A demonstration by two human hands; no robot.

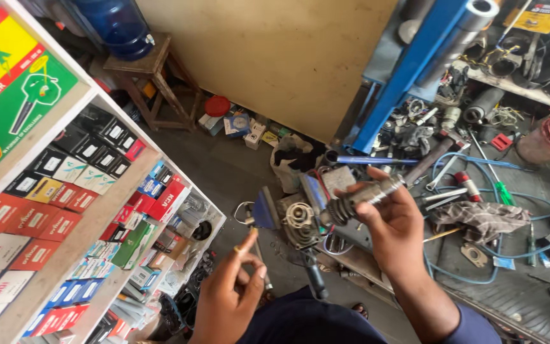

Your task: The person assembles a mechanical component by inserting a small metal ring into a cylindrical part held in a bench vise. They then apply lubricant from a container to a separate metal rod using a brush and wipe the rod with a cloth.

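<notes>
In the middle of the frame, the right hand (pixel 394 223) holds up a metal shaft with a spiral gear end (pixel 359 199). Its fingers are wrapped tight around the shaft. The left hand (pixel 230 290), low in the frame, holds nothing; its fingers are loosely curled with one finger pointing up. Just below the shaft sits a round metal housing (pixel 299 223) on the edge of the bench (pixel 510 293). The shaft is out of the housing and not yet put in anything. A grey rag (pixel 482 218), a blue hose (pixel 479 191) and tools lie at the right. Shelves with boxes (pixel 65 210) fill the left.
</notes>
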